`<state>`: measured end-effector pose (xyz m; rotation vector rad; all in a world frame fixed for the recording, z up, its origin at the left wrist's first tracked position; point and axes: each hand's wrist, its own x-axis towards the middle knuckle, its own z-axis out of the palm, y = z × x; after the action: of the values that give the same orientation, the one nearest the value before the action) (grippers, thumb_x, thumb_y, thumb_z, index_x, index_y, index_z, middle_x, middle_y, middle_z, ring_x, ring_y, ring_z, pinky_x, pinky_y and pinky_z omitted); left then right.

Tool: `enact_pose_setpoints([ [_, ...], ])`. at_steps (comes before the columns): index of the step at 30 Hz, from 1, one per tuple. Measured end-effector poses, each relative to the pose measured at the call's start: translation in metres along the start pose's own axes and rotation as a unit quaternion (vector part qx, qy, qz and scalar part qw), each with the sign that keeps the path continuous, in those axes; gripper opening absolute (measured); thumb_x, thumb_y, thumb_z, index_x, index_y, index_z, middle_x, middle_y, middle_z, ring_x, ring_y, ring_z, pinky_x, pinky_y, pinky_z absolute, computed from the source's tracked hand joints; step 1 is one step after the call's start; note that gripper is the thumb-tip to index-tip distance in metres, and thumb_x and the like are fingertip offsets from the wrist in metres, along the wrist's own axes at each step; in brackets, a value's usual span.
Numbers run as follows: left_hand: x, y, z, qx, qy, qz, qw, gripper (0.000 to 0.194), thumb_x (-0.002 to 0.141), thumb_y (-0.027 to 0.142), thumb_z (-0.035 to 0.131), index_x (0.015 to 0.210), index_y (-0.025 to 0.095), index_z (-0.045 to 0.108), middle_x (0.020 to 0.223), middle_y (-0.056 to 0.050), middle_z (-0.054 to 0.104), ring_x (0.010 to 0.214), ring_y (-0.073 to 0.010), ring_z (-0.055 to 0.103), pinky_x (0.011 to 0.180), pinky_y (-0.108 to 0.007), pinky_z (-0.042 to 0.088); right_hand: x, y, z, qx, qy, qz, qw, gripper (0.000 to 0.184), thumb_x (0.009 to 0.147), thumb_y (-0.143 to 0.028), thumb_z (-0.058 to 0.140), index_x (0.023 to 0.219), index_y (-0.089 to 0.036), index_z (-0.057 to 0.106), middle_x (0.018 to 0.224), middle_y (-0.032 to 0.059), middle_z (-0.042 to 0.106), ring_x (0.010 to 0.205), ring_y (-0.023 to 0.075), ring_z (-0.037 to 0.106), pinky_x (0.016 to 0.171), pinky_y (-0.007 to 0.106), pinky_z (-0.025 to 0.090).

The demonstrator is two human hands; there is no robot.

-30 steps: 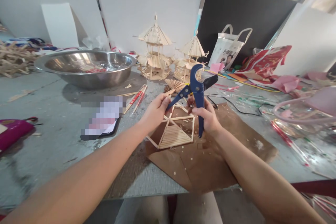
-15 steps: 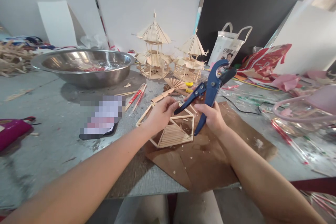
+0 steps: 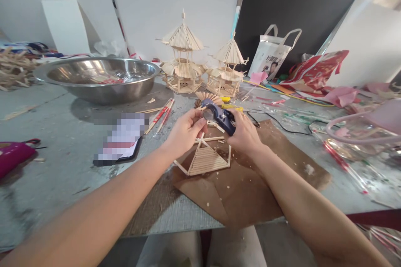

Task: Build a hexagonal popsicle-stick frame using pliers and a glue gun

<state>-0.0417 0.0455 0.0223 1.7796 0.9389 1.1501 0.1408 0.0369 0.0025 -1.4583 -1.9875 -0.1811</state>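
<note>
My right hand [image 3: 246, 131] is wrapped around a blue pipe cutter [image 3: 221, 117], whose curved jaw points left toward my other hand. Thumb and fingers of my left hand [image 3: 187, 128] pinch a thin wooden stick [image 3: 203, 109] at the jaw; most of it is hidden by the fingers. Below both hands, a flat hexagonal frame of wooden sticks [image 3: 230, 156] lies on a brown sheet [image 3: 250, 200]. One triangular section of the frame is filled with parallel sticks [image 3: 208, 160]. My left hand covers part of its left side.
Two stick-built pagodas [image 3: 183, 58] stand at the back, beside a steel basin [image 3: 125, 87]. A phone [image 3: 122, 139] and red-wrapped sticks [image 3: 161, 117] lie left of the frame. A white bag [image 3: 269, 56], a black cable [image 3: 288, 131] and a pink-handled clear container [image 3: 354, 142] are to the right.
The pipe cutter has swung down from upright, its jaw now pointing left at my left hand. My right hand has turned over and closed around its handles. The left hand has shifted slightly left.
</note>
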Motion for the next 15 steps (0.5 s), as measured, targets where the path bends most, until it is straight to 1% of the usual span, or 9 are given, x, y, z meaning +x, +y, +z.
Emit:
enact_pose_setpoints([
  [3, -0.0007, 0.0009, -0.0011, 0.022, -0.003, 0.006, 1.0, 0.015, 0.08, 0.03, 0.046, 0.079, 0.017, 0.052, 0.06, 0.002, 0.056, 0.045, -0.0064, 0.043, 0.045, -0.02, 0.036, -0.0002, 0.0013, 0.0037, -0.044, -0.016, -0.021, 0.999, 0.057, 0.061, -0.023, 0.052, 0.115, -0.014, 0.04, 0.102, 0.0135, 0.056, 0.094, 0.0284, 0.052, 0.082, 0.04, 0.04],
  [8, -0.0001, 0.0012, -0.0029, 0.057, -0.016, 0.013, 0.998, 0.017, 0.08, 0.029, 0.045, 0.079, 0.017, 0.057, 0.062, 0.001, 0.058, 0.045, -0.0065, 0.044, 0.044, -0.02, 0.035, -0.0003, 0.0012, 0.0022, -0.069, -0.015, -0.036, 0.997, 0.058, 0.062, -0.024, 0.051, 0.117, -0.013, 0.04, 0.101, 0.0138, 0.056, 0.092, 0.0276, 0.052, 0.082, 0.039, 0.039],
  [15, -0.0002, 0.0028, -0.0034, 0.111, -0.005, 0.026, 0.993, 0.017, 0.079, 0.024, 0.047, 0.066, 0.016, 0.056, 0.05, 0.004, 0.051, 0.045, -0.0067, 0.046, 0.047, -0.019, 0.037, -0.0001, 0.0003, 0.0008, -0.069, -0.025, -0.035, 0.997, 0.053, 0.062, -0.023, 0.052, 0.114, -0.015, 0.042, 0.102, 0.0134, 0.056, 0.091, 0.0275, 0.052, 0.08, 0.038, 0.039],
])
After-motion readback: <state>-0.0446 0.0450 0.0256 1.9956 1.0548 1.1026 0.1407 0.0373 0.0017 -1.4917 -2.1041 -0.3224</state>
